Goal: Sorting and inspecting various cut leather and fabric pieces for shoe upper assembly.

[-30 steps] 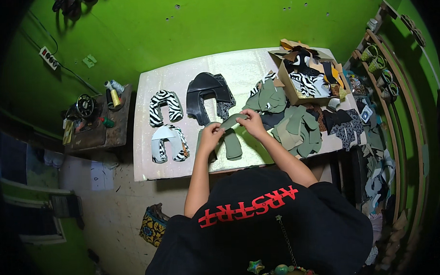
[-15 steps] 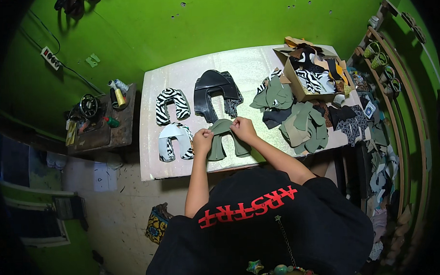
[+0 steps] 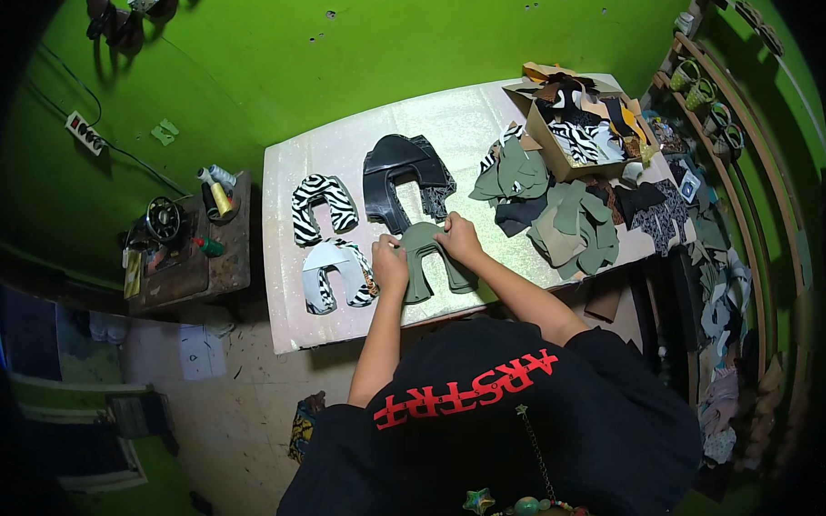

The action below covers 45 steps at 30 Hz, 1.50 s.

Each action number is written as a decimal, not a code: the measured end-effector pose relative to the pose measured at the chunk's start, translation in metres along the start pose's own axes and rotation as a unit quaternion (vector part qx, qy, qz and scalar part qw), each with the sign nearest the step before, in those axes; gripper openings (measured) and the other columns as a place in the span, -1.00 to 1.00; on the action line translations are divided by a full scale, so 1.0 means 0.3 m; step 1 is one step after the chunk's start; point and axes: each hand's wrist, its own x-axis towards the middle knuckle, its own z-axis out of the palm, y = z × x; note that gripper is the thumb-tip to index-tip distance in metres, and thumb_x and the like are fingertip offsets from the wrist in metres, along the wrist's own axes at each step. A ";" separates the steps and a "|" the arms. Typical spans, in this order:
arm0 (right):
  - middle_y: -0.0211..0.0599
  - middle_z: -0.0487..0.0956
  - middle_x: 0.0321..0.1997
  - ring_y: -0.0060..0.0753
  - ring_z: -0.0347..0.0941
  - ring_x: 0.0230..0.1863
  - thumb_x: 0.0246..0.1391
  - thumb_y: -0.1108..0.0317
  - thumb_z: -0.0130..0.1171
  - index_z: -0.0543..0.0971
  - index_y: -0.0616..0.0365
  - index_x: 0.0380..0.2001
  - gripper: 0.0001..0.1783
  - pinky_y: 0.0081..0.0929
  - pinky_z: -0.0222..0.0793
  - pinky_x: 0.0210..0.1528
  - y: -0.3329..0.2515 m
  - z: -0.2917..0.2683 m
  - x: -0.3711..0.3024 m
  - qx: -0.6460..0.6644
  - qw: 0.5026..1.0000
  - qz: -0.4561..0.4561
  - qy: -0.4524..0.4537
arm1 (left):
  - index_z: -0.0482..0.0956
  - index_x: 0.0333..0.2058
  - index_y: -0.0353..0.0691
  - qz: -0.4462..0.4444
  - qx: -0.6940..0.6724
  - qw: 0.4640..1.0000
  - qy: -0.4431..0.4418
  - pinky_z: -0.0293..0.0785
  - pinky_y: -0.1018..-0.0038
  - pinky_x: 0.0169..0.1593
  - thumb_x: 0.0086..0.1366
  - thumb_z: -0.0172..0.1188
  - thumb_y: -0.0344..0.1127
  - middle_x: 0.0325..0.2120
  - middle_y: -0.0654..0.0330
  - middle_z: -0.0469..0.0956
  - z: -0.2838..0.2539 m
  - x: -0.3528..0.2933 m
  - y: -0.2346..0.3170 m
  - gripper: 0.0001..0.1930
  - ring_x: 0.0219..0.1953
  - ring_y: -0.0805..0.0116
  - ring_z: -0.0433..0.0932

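Note:
A stack of olive-green U-shaped cut pieces [image 3: 422, 249] lies near the table's front edge, its curved end pointing away from me. My left hand [image 3: 391, 266] is closed at the upper left of its curve, fingertips pinched on the edge. On the other side of the curve, my right hand [image 3: 460, 242] pinches the right edge. Just beyond them lies a pile of black U-shaped pieces [image 3: 400, 154]. To the left are a zebra-print U-shaped pile [image 3: 313, 196] and, nearer me, a white and zebra-print one [image 3: 326, 254].
Loose green scraps [image 3: 571, 230] and dark scraps spread over the table's right side. Behind them stands a cardboard box [image 3: 569, 169] full of offcuts. A sewing machine [image 3: 165, 219] with thread cones [image 3: 220, 198] sits on a dark table at left. A wooden rack [image 3: 745, 137] holds footwear at right.
The green stack's two legs look more evenly lined up now. Both hands stay at its curve, with small finger shifts. The whole view has tilted slightly.

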 end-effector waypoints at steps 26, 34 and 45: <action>-0.12 0.33 -0.17 -0.08 0.22 -0.06 -0.18 0.30 0.16 0.36 0.16 -0.17 -0.57 -0.25 0.19 -0.04 0.301 -0.540 -0.125 -0.168 0.914 0.155 0.335 | 0.51 -0.43 -0.12 0.180 -0.016 0.979 -0.093 0.27 0.27 -0.21 -0.02 0.11 -0.29 -0.40 0.16 0.41 0.108 0.009 0.362 -0.86 -0.25 0.17 0.35; -0.13 0.44 -0.36 -0.11 0.38 -0.23 -0.33 0.30 0.29 0.44 0.19 -0.35 -0.60 -0.29 0.30 -0.15 0.308 -0.604 -0.093 -0.122 0.928 0.224 0.272 | 0.52 -0.43 -0.30 0.274 -0.157 0.915 -0.251 0.35 0.42 -0.26 -0.02 0.15 -0.35 -0.43 0.06 0.46 0.267 -0.008 0.473 -0.83 -0.36 0.21 0.43; -0.20 0.36 -0.43 -0.15 0.31 -0.29 -0.26 0.42 0.19 0.42 0.22 -0.52 -0.81 -0.37 0.22 -0.21 0.141 -0.602 -0.150 0.016 0.965 -0.166 0.203 | 0.33 -0.12 -0.35 0.065 -0.402 0.831 -0.378 0.36 0.60 -0.21 0.08 0.19 -0.36 -0.35 0.16 0.45 0.350 0.056 0.661 -0.61 -0.30 0.47 0.43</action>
